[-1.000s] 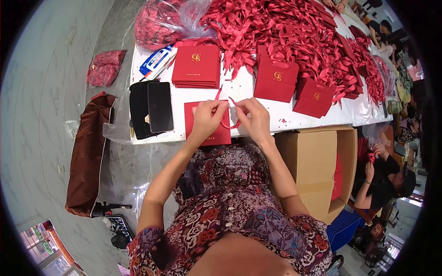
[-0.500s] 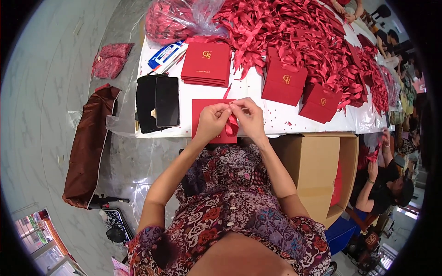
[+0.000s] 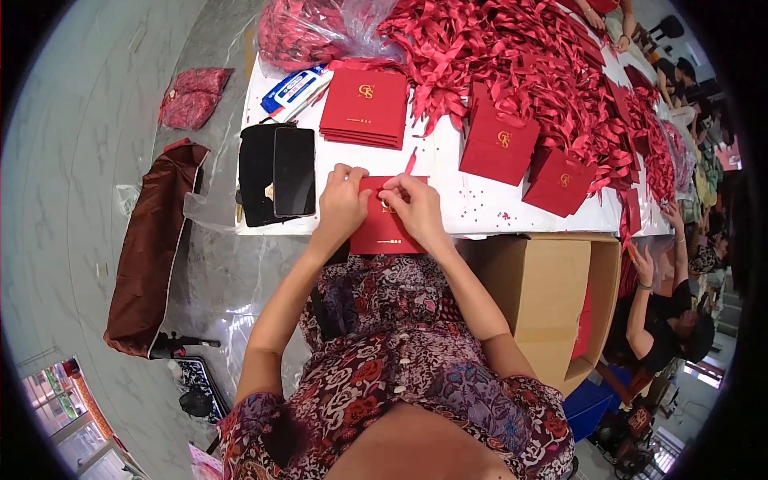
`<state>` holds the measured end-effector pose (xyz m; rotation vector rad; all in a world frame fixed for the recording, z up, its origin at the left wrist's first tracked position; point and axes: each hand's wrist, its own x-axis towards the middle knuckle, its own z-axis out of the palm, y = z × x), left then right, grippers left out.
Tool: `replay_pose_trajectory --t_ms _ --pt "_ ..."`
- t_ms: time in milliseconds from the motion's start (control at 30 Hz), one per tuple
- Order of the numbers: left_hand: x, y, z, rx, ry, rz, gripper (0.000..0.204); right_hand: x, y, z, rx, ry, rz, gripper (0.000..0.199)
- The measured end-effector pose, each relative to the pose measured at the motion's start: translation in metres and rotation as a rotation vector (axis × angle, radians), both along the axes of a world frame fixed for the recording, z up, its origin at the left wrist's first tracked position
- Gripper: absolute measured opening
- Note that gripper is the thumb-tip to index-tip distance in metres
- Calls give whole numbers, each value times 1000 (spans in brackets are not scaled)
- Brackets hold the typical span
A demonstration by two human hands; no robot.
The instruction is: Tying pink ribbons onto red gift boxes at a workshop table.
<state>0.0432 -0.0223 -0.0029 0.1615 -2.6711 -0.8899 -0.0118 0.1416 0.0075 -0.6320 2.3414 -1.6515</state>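
Observation:
A flat red paper bag (image 3: 390, 237) with gold print lies at the table's front edge before me. My left hand (image 3: 344, 200) grips its left side, fingers curled over the edge and thumb on the front. On the bag's upper face, the fingertips of my right hand (image 3: 416, 210) are pinched together; what they hold is hidden. A short red ribbon end (image 3: 411, 160) sticks out past the bag's far edge. Just beyond is a neat stack of red bags (image 3: 364, 112). More red bags (image 3: 499, 144) lie farther right, beside a smaller-looking group of bags (image 3: 560, 182).
Tangled red ribbons (image 3: 512, 56) heap across the far table. A phone (image 3: 294, 172) rests on a black pouch (image 3: 256, 180) at left, near a blue-white packet (image 3: 294, 93). An open cardboard box (image 3: 552, 296) stands right, below the table edge. A co-worker's hand (image 3: 642, 264) shows beyond.
My hands have parted from a shared pinch on a red ribbon. The left has moved left onto the bag's side; the right is lower, over the bag's face. The bag shifted slightly right.

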Motion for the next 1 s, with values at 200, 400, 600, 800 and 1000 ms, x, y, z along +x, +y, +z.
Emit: replay_pose_trajectory --t_ms 200,400,600,800,1000 --pt "-4 2 14 2 -37 -59 25 -1 -2 -10 120 169 -33 10" --pt "-7 3 8 22 63 -131 22 4 -9 -5 127 207 -27 10" --pt "-7 13 10 -34 52 -103 18 -1 -8 -5 131 -39 -53 14" --pt "-9 20 12 -79 -4 -78 14 1 -8 0 148 -52 -113 14" --pt "-13 8 7 317 -218 -69 12 6 -3 6 80 99 -117 16"
